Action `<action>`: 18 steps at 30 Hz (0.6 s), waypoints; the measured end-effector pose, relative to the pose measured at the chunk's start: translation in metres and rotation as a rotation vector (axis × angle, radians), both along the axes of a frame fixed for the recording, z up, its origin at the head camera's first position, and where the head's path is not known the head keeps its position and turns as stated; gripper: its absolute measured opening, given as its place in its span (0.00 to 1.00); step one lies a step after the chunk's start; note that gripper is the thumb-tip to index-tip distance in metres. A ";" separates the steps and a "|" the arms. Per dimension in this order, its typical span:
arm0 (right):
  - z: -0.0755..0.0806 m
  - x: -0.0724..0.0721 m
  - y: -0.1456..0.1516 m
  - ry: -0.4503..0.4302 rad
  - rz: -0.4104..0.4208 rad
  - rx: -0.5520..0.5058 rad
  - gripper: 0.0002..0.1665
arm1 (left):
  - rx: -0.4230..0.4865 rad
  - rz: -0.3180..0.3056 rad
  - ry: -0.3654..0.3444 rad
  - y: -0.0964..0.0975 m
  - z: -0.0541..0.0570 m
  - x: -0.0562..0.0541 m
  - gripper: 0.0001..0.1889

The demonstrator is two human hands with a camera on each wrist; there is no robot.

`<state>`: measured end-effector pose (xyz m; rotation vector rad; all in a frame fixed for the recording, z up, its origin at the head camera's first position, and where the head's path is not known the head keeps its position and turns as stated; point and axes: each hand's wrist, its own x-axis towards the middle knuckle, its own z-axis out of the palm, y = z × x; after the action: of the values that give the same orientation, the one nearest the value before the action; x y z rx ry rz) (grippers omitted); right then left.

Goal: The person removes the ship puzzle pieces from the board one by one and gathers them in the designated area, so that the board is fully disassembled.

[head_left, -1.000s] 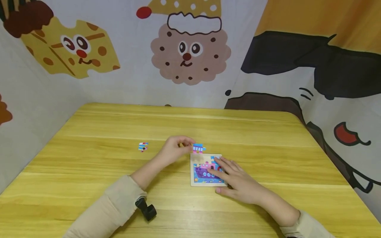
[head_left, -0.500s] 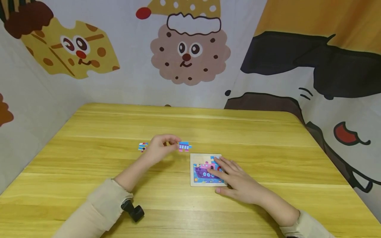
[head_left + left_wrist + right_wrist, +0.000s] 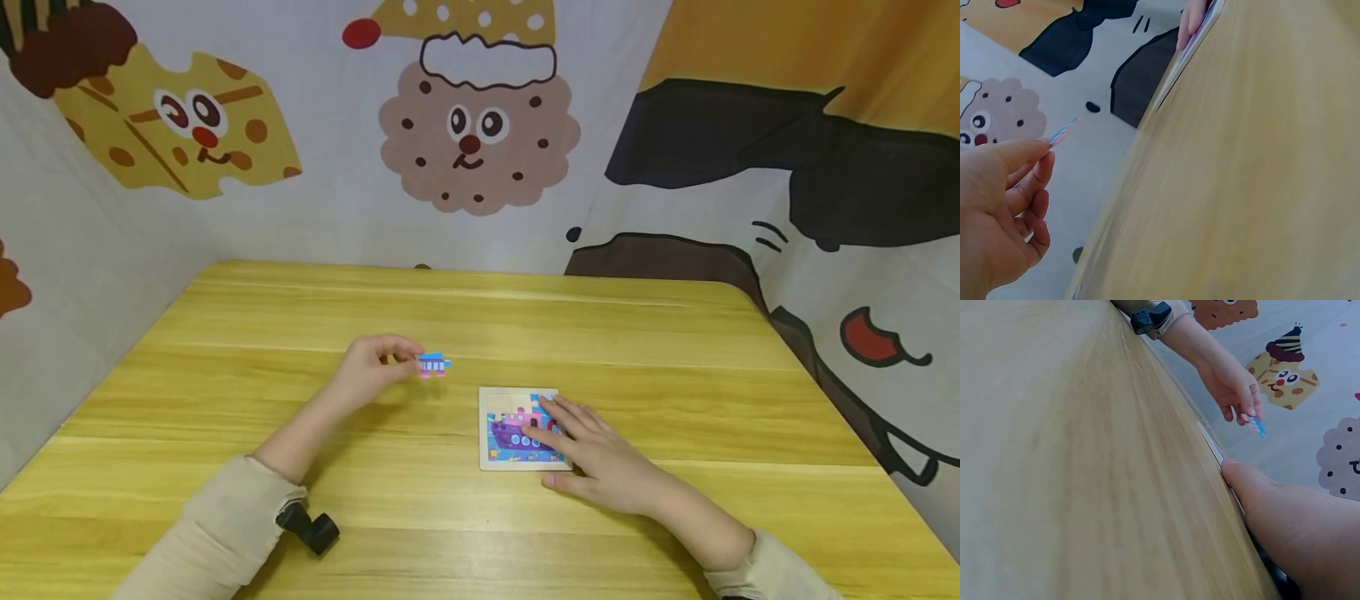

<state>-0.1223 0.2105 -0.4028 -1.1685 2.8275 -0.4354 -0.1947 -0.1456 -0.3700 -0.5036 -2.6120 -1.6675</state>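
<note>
Between thumb and fingers, my left hand pinches a blue, purple and pink jigsaw piece by its left end. The left wrist view shows this piece almost edge-on, held up above the table. To its right lies a small puzzle board with a light frame and a purple-and-pink ship picture; its upper left part shows bare backing. My right hand rests across the board's right side, fingers spread and fairly straight, covering part of the picture. In the right wrist view, its thumb lies by the board's edge.
The wood-grain table reaches back to a wall cloth printed with cartoon food figures. A black wrist-worn device sticks out from the left sleeve.
My left hand has moved left, away from above the board, still pinching the jigsaw piece. It now covers the spot where another loose piece lay. My right hand has stayed on the board.
</note>
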 end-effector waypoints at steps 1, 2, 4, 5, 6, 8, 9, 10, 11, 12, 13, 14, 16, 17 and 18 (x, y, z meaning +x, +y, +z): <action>0.000 0.000 0.000 -0.001 -0.001 0.000 0.37 | -0.008 -0.003 0.003 -0.003 0.000 -0.001 0.07; 0.000 0.000 0.000 -0.002 -0.001 -0.001 0.37 | -0.017 -0.005 0.003 -0.005 0.000 -0.003 0.07; 0.000 0.000 0.000 -0.004 -0.002 -0.002 0.37 | -0.037 -0.007 -0.001 -0.011 -0.001 -0.006 0.07; 0.000 0.000 0.000 -0.005 -0.002 -0.002 0.37 | -0.049 -0.004 -0.003 -0.013 -0.001 -0.008 0.07; 0.001 0.000 -0.001 -0.007 -0.002 -0.003 0.37 | -0.061 0.000 -0.008 -0.016 -0.001 -0.009 0.07; 0.001 0.000 -0.001 -0.008 -0.002 -0.001 0.37 | -0.081 0.012 -0.017 -0.021 0.000 -0.011 0.07; 0.001 0.000 -0.001 -0.007 -0.002 0.002 0.37 | -0.088 0.017 -0.025 -0.024 0.000 -0.012 0.07; 0.001 0.000 -0.001 -0.007 -0.003 0.004 0.37 | -0.094 0.019 -0.029 -0.026 0.000 -0.013 0.07; 0.001 0.000 -0.001 -0.007 -0.003 0.006 0.37 | -0.092 0.022 -0.040 -0.029 0.000 -0.013 0.07; 0.001 -0.001 -0.001 -0.006 -0.003 0.008 0.37 | -0.092 0.022 -0.048 -0.031 0.000 -0.014 0.07; 0.002 -0.001 -0.001 -0.005 -0.003 0.008 0.37 | -0.092 0.019 -0.052 -0.033 0.000 -0.015 0.08; 0.002 -0.001 -0.001 -0.006 -0.003 0.008 0.37 | -0.089 0.016 -0.061 -0.035 0.000 -0.015 0.08; 0.002 -0.001 -0.001 -0.005 -0.002 0.007 0.37 | -0.081 0.013 -0.074 -0.039 -0.001 -0.017 0.08; 0.002 -0.001 -0.001 -0.005 -0.003 0.007 0.37 | -0.080 0.014 -0.076 -0.040 -0.002 -0.018 0.08; 0.001 -0.001 -0.001 -0.004 -0.003 0.007 0.37 | -0.083 0.016 -0.076 -0.041 -0.003 -0.018 0.08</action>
<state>-0.1231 0.2097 -0.4013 -1.1615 2.8258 -0.4277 -0.2130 -0.1863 -0.3726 -0.4285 -2.7409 -1.6101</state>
